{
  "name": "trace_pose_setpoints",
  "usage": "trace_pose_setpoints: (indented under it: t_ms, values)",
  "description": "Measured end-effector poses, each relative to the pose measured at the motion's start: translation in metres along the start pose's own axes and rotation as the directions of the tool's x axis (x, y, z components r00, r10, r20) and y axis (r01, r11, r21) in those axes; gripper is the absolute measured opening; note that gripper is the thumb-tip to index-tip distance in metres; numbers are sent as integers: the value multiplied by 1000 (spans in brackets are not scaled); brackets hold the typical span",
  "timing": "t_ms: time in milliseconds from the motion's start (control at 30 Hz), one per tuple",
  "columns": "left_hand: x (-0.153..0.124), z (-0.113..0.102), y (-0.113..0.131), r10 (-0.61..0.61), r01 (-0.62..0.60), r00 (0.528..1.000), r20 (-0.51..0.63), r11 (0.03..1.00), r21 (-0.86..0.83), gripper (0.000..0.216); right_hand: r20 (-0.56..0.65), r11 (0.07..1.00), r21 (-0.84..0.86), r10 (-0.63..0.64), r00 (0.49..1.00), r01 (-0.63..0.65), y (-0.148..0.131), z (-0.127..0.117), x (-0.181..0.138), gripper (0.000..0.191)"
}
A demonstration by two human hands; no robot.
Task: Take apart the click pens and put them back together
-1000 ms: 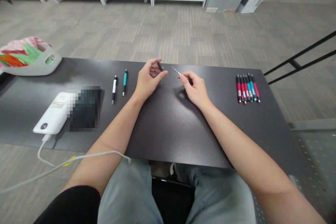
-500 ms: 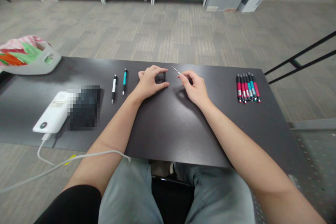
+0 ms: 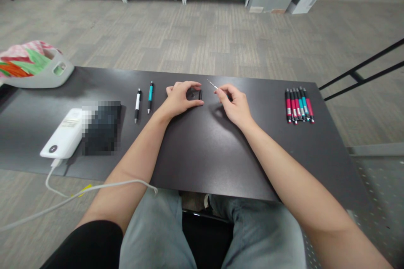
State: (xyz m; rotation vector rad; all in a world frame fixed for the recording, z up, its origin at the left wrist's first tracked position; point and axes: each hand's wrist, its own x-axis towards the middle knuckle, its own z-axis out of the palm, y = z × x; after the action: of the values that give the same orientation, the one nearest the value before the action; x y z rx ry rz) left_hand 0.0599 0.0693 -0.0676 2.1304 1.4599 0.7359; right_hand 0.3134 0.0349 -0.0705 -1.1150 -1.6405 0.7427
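My left hand point(image 3: 181, 96) rests on the dark table, thumb and index finger apart in a curve. Between them lies a short black tube point(image 3: 200, 94) that looks like a pen's grip section; the fingers do not appear to squeeze it. Opposite, my right hand point(image 3: 232, 103) pinches a pen part with a thin, silvery, refill-like end point(image 3: 212, 84) pointing up and left toward the tube. The rest of that part is hidden in the fingers. Left of my left hand lie a teal pen point(image 3: 150, 97) and a white pen point(image 3: 138, 106), both with black grips.
Several red and teal pens point(image 3: 299, 106) lie side by side at the right. On the left are a white power bank point(image 3: 63, 134) with a white cable point(image 3: 104, 185), a blurred dark object point(image 3: 102, 128) and a pale basket point(image 3: 47, 77) holding colourful cloth or bags.
The black tube has shifted slightly right, toward the fingertips of my left hand. Both hands have stayed nearly still.
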Motion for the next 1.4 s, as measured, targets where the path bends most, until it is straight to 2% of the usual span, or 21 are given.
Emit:
trace_pose_setpoints:
  t_ms: [133, 300, 400, 533, 600, 733, 833, 933, 1033, 1133, 1233, 1400]
  values:
    - [-1, -2, 1, 26, -26, 999, -19, 1000, -8, 65, -1, 1000, -8, 1, 1000, -1, 0, 0, 0, 43]
    - [-2, -2, 12, 132, -133, 988, -85, 991, -7, 57, 4, 1000, -22, 10, 1000, -9, -1, 0, 0, 41]
    - [-1, 0, 18, 203, -217, 970, -136, 971, -99, 56, 11, 999, -44, 20, 1000, -20, -1, 0, -1, 42]
    - [1, 4, 23, 261, -322, 939, -226, 898, -301, 35, 37, 998, -62, 20, 999, -18, -3, 0, -2, 42]
    - [3, 6, 24, 253, -337, 933, -255, 862, -379, 34, 53, 998, -66, 16, 998, -13, -5, 0, -2, 41]
    - [10, 13, 20, 183, -318, 935, -303, 810, -492, 49, 67, 996, -81, 28, 997, -22, -7, -1, -2, 41]
    - [16, 15, 14, 86, -309, 918, -387, 769, -560, 56, 33, 997, -74, 39, 999, -37, -4, -1, 0, 43]
    - [18, 14, 13, 15, -285, 899, -437, 777, -560, 52, -17, 998, -35, 42, 999, -43, 2, 0, 1, 43]
    - [11, 10, 22, 1, -216, 917, -398, 841, -496, 39, -42, 998, -13, 64, 997, -64, 4, 1, 1, 45]
    - [2, 7, 31, 65, -195, 943, -325, 902, -384, 29, -39, 995, -20, 93, 995, -94, 3, 1, 2, 46]
    - [-2, 8, 35, 119, -211, 953, -277, 919, -332, 26, -31, 995, -23, 98, 995, -98, 2, 0, 2, 48]
    - [0, 11, 30, 116, -203, 960, -256, 917, -343, 24, -37, 997, 8, 79, 996, -78, 2, 0, 2, 52]
